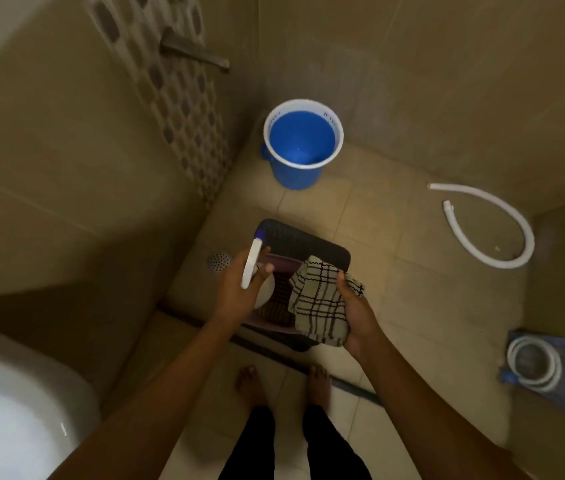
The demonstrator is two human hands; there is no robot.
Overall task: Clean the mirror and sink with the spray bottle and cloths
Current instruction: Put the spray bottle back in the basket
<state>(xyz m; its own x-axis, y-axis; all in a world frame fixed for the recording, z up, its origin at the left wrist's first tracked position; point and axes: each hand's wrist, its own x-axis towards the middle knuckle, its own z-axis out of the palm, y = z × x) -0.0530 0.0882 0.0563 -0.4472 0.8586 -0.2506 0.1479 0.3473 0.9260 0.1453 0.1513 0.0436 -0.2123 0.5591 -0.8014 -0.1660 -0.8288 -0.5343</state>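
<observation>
At mid-frame our left hand [239,285] grips the spray bottle [252,268] and our right hand [353,306] pinches the checked cloth [319,299], probably ready for cleaning.

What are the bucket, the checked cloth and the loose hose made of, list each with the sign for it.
Bucket: likely plastic; smooth, evenly blue wall, white moulded rim.
Checked cloth: woven fabric; it folds and drapes limply in the right hand.
Loose hose: probably flexible plastic or rubber; smooth white tube lying in a curve.
</observation>
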